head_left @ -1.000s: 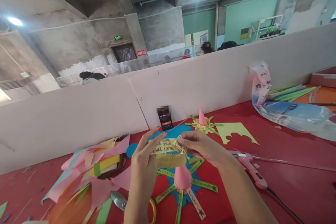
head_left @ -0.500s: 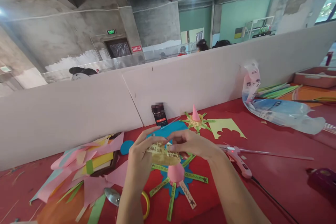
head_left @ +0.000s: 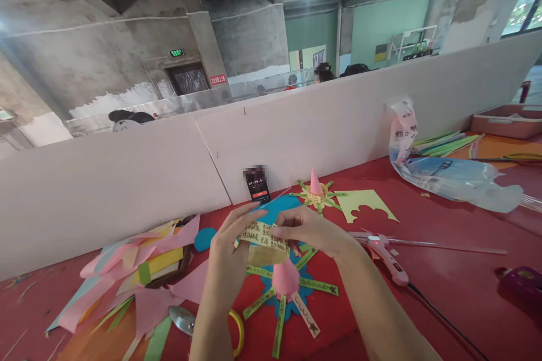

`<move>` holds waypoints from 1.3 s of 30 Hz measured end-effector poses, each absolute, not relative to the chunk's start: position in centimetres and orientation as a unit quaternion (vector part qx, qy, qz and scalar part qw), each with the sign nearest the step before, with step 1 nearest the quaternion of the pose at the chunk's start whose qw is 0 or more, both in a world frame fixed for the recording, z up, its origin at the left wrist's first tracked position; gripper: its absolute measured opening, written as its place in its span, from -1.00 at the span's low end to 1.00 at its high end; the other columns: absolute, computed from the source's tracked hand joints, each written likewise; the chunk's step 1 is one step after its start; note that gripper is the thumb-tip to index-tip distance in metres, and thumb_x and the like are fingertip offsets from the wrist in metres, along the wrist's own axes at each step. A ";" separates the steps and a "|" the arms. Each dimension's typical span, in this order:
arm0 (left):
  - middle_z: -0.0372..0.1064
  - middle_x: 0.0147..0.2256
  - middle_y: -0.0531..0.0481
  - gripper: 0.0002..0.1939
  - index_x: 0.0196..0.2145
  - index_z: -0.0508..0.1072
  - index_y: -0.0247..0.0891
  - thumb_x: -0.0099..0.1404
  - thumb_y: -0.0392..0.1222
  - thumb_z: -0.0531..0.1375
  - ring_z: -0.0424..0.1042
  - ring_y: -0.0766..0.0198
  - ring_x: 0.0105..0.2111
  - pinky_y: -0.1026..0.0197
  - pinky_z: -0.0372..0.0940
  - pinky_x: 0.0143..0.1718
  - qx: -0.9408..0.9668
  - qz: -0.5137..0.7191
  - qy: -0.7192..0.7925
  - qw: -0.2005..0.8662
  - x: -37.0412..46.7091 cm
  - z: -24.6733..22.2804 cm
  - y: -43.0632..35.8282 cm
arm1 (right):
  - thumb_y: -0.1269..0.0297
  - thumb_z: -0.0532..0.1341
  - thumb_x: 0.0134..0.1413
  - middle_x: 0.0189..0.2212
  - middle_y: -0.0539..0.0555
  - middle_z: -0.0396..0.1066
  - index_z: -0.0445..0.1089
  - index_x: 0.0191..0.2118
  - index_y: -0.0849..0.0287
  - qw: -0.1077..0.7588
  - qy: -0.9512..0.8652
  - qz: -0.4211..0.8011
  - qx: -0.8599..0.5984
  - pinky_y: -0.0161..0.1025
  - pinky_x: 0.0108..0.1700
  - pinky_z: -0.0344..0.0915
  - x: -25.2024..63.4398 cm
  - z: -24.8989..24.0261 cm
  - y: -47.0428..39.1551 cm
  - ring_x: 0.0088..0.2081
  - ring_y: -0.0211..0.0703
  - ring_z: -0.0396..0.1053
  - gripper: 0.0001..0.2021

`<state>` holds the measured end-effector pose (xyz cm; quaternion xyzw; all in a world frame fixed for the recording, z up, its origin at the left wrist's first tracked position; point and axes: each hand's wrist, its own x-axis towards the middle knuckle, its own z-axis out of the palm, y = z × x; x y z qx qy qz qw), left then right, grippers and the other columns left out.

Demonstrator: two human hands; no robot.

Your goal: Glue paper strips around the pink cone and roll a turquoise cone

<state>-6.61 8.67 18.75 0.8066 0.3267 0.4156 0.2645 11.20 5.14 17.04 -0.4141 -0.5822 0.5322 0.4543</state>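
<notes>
Between my left hand [head_left: 228, 248] and my right hand [head_left: 311, 231] is a pale yellow paper strip [head_left: 263, 233] covered in dark writing, curved round into a loop. The fingers of both hands are closed on its two sides. Just below the strip stands a pink paper cone [head_left: 285, 278] on a blue scalloped base [head_left: 292, 309]. Green strips [head_left: 318, 285] with drawn marks and one pale strip [head_left: 305, 315] spread out from the cone. Farther back is a similar small piece with a pink cone [head_left: 315, 185] inside a yellow written ring.
A pink glue gun [head_left: 387, 260] with its cord lies at right. Paper scraps [head_left: 122, 287] pile up at left, beside a yellow-handled tool [head_left: 239, 334]. A phone [head_left: 258, 187] leans on the white partition [head_left: 127, 180]. A plastic bag [head_left: 457, 180] and a pink tray [head_left: 506, 122] are at far right.
The strip has turned so that more of its written side faces me. My right fingers have shifted slightly upward on it. The cone piece stays in place.
</notes>
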 end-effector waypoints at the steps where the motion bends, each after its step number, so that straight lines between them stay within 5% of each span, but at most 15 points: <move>1: 0.29 -0.01 0.02 -0.45 -0.15 0.44 -0.13 -0.01 -0.50 -0.09 0.22 0.25 0.04 0.13 0.12 0.07 0.797 0.431 0.340 0.253 -6.6 18.7 8.7 | 0.02 0.25 -0.11 -0.66 -0.08 0.23 0.31 -0.51 0.21 0.460 -0.578 0.526 -0.420 -0.39 -0.56 0.14 11.2 17.1 5.2 -0.64 -0.42 0.19 -0.68; 7: 0.39 -0.16 -0.08 -0.74 -0.21 0.40 -0.24 0.13 -0.13 0.09 0.36 0.18 -0.13 0.17 0.28 -0.14 0.659 0.550 0.466 0.213 -7.2 18.2 9.3 | -0.02 0.21 -0.07 -0.71 -0.09 0.16 0.33 -0.49 0.18 0.510 -0.545 0.475 -0.466 -0.37 -0.58 0.07 11.4 17.3 5.2 -0.66 -0.41 0.13 -0.67; 12: 0.41 -0.51 -0.01 -0.64 -0.45 0.43 -0.27 0.14 0.08 0.06 0.39 0.23 -0.45 0.25 0.27 -0.42 0.692 0.429 0.523 0.253 -7.1 18.1 9.2 | -0.04 0.20 -0.07 -0.69 -0.09 0.15 0.35 -0.47 0.17 0.528 -0.547 0.446 -0.472 -0.36 -0.56 0.06 11.5 17.2 5.3 -0.64 -0.40 0.11 -0.67; 16: 0.45 -0.48 -0.03 -0.60 -0.47 0.47 -0.27 0.19 0.07 0.00 0.40 0.23 -0.44 0.26 0.26 -0.42 0.745 0.346 0.481 0.307 -5.9 18.1 8.8 | -0.04 0.20 -0.09 -0.69 -0.10 0.15 0.36 -0.46 0.17 0.531 -0.551 0.430 -0.478 -0.36 -0.54 0.06 11.4 17.1 5.3 -0.63 -0.38 0.11 -0.67; 29: 0.46 -0.37 -0.09 -0.51 -0.39 0.47 -0.29 0.20 0.16 -0.04 0.41 0.19 -0.36 0.23 0.29 -0.32 0.719 0.399 0.461 0.334 -5.5 18.2 7.9 | -0.02 0.20 -0.07 -0.62 -0.05 0.24 0.40 -0.42 0.15 0.532 -0.565 0.380 -0.503 -0.35 -0.52 0.08 11.2 16.7 5.5 -0.59 -0.35 0.16 -0.69; 39: 0.44 -0.49 0.00 -0.73 -0.51 0.40 -0.27 0.13 -0.01 0.08 0.42 0.23 -0.41 0.29 0.29 -0.37 0.727 0.392 0.463 0.322 -4.8 18.4 7.9 | 0.00 0.21 -0.08 -0.64 -0.05 0.21 0.39 -0.42 0.16 0.527 -0.565 0.384 -0.506 -0.35 -0.52 0.09 11.0 17.0 5.4 -0.58 -0.34 0.16 -0.71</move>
